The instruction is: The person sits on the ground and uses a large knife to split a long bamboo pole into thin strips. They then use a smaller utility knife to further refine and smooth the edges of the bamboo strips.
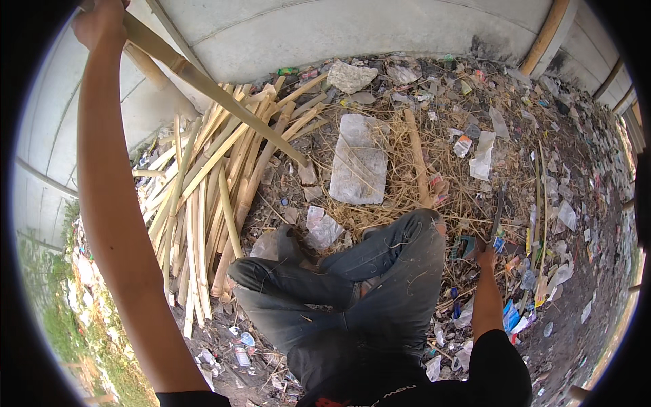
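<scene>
The left hand (pixel 100 24) is clenched around a long bamboo strip (pixel 217 95) held high — the right hand (pixel 485 256) grasps a blade (pixel 497 214) low beside the knee.

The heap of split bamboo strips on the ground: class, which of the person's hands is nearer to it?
Left. The left hand grips a long bamboo pole slanting down across the heap of split bamboo strips. The right hand, holding a blade, is far across the crossed legs.

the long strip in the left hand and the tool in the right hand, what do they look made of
The long strip, gripped by the left hand, looks like split bamboo: pale tan, matte, with a node ridge. The tool in the right hand looks like a dark, dull metal blade, though it is too small to be sure.
</scene>
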A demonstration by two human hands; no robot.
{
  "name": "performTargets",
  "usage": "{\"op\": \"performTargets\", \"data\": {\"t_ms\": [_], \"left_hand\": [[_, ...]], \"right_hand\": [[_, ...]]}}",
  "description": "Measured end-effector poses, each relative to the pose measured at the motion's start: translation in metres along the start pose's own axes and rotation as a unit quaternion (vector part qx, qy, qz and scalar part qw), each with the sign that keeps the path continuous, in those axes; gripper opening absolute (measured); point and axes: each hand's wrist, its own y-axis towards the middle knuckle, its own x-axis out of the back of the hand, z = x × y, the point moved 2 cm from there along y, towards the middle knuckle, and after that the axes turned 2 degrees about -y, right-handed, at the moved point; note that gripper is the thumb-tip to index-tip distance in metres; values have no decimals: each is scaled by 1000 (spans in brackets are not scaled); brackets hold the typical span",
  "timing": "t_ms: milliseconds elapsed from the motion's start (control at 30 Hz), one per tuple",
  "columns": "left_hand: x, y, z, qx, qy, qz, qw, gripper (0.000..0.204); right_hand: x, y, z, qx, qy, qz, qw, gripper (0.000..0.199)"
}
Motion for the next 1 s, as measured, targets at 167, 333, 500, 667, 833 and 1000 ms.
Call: {"op": "performTargets", "data": {"t_ms": [167,333,500,667,833,1000], "left_hand": [[-22,-34,-39,22,11,43,999,31],[-28,-45,-64,-9,-65,94,993,31],[-36,-51,-78,-6,-88,76,993,36],[-12,-63,-77,-11,4,57,998,36],[-22,-68,-80,24,-70,61,995,34],[-35,-48,-74,-19,-89,135,987,36]], "right_hand": [[-49,-20,7,-4,-24,-77,997,72],[-52,24,31,144,-239,41,960,43],[-28,53,35,84,69,-6,994,42],[-46,-54,98,86,511,27,855,47],[2,-222,161,217,610,56,760,39],[104,-401,231,326,614,196,691,44]]}}
